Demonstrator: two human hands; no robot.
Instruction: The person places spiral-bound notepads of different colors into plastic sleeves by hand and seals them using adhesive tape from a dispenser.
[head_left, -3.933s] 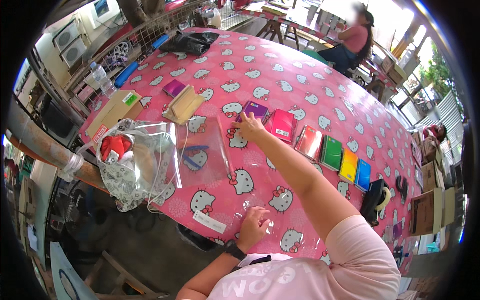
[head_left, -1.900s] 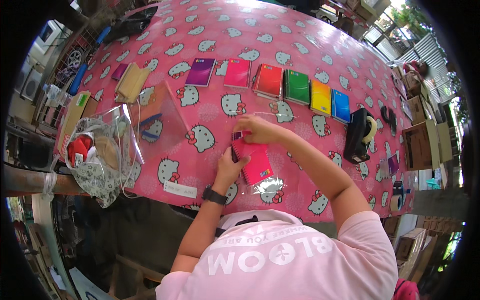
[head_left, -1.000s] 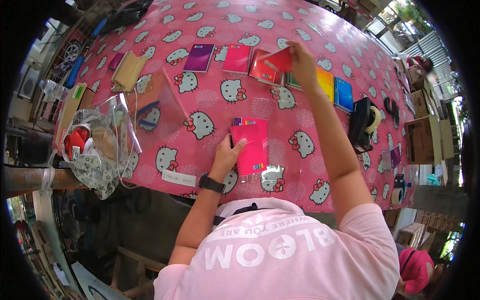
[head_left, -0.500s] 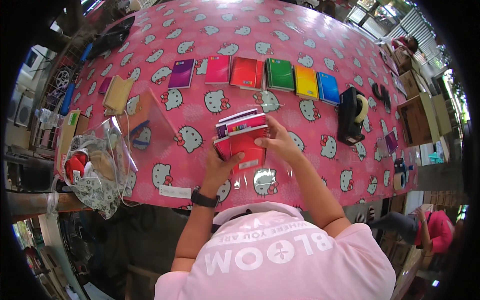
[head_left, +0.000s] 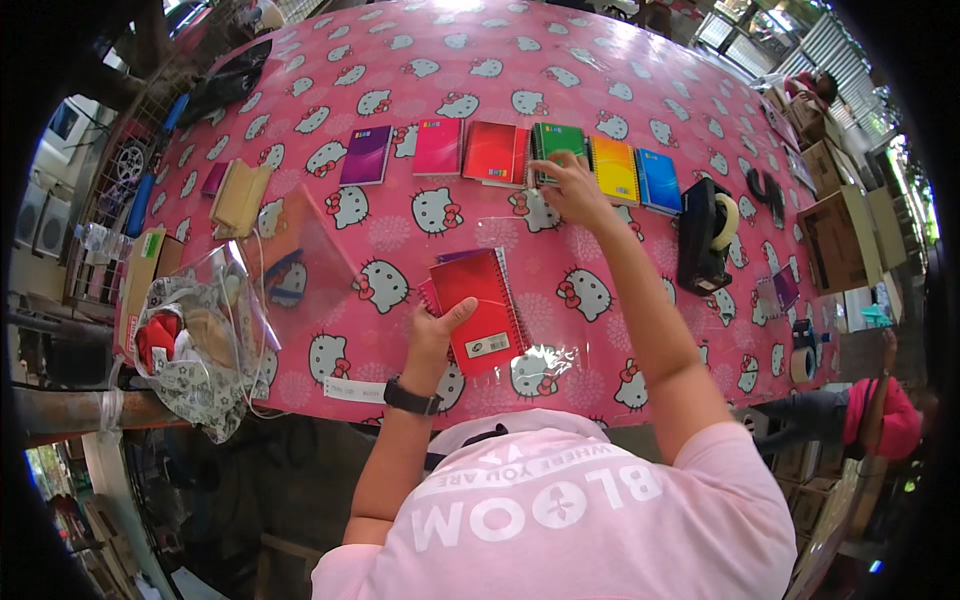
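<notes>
My left hand (head_left: 437, 335) is closed round a small stack of spiral notebooks, its thumb across the red notebook (head_left: 490, 290) on top. Purple and pink edges show beneath the red cover. Further out, my right hand (head_left: 572, 190) has its fingers bent over the near edge of the green notebook (head_left: 560, 140), which lies on the table. Left of it in the row are a red notebook (head_left: 488, 148), a pink notebook (head_left: 436, 148) and a purple notebook (head_left: 364, 155). To its right are a yellow notebook (head_left: 612, 168) and a blue notebook (head_left: 658, 178).
A black tape dispenser (head_left: 704, 245) stands right of the row. Clear plastic film (head_left: 565, 368) shines by the held stack. At the left lie tan pads (head_left: 240, 197), a plastic bag (head_left: 200, 340) and a paper strip (head_left: 352, 389). Cardboard boxes (head_left: 838, 243) flank the right edge.
My right hand has left the stack and reached out to the green notebook. The stack stays in my left hand, now turned, with the red notebook covering the others.
</notes>
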